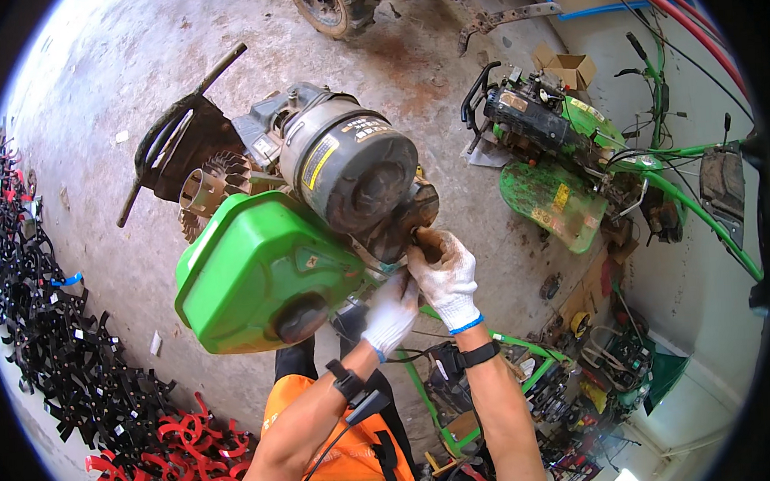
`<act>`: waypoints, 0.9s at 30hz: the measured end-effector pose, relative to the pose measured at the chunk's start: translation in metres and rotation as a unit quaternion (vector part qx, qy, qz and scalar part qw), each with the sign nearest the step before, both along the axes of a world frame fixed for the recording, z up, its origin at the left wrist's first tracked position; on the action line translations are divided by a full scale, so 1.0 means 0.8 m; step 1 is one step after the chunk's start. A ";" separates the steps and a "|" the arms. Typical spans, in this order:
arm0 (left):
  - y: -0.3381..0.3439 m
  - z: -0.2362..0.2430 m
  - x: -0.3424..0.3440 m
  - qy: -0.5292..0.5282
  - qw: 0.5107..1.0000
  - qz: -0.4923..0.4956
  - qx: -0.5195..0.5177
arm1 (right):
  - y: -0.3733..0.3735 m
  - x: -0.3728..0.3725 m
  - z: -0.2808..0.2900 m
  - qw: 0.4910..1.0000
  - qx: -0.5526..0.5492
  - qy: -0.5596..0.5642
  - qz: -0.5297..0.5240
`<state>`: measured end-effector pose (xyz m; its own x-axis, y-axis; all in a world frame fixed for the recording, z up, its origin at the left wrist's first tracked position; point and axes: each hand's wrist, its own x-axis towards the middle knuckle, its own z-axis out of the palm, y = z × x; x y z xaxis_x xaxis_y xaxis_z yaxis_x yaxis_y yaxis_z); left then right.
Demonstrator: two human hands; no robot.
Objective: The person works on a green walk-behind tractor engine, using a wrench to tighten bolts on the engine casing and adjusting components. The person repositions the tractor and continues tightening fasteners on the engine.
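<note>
Both my hands wear white work gloves, the right one stained brown on its fingers. They are close together at the near right side of a small engine with a round dark air cleaner (pixel 374 176) and a green fuel tank (pixel 249 272). My right hand (pixel 445 272) has its fingers curled against the dirty brown-black part (pixel 414 206) below the air cleaner. Just to its left, my left hand (pixel 392 313) is closed, its fingertips at the engine's lower edge. What either hand's fingers hold is hidden.
A machine with a blade rotor (pixel 225 168) and a dark bar frame (pixel 178 133) adjoins the engine. A green tiller (pixel 561 130) stands right. Black tiller blades (pixel 72 357) and red ones (pixel 175 456) lie piled left. A wheel (pixel 321 4) is at the back.
</note>
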<state>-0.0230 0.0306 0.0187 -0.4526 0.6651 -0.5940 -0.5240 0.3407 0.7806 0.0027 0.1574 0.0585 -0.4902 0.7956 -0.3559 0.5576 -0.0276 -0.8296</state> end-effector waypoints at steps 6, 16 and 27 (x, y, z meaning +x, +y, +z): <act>0.031 -0.036 0.018 0.036 0.999 0.006 -0.040 | 0.022 0.002 0.004 0.983 0.133 -0.021 0.121; -0.007 0.001 -0.001 0.002 0.995 0.013 -0.098 | 0.003 -0.006 -0.005 0.997 0.039 -0.060 0.022; -0.036 0.159 -0.123 -0.081 0.988 0.130 -0.028 | -0.033 -0.039 0.044 0.923 -0.310 0.120 -0.194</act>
<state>-0.1215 0.0021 0.1456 -0.4995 0.5021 -0.7059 -0.7167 0.2182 0.6623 -0.0287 0.1313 0.0939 -0.3345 0.6083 -0.7198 0.2077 -0.6974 -0.6859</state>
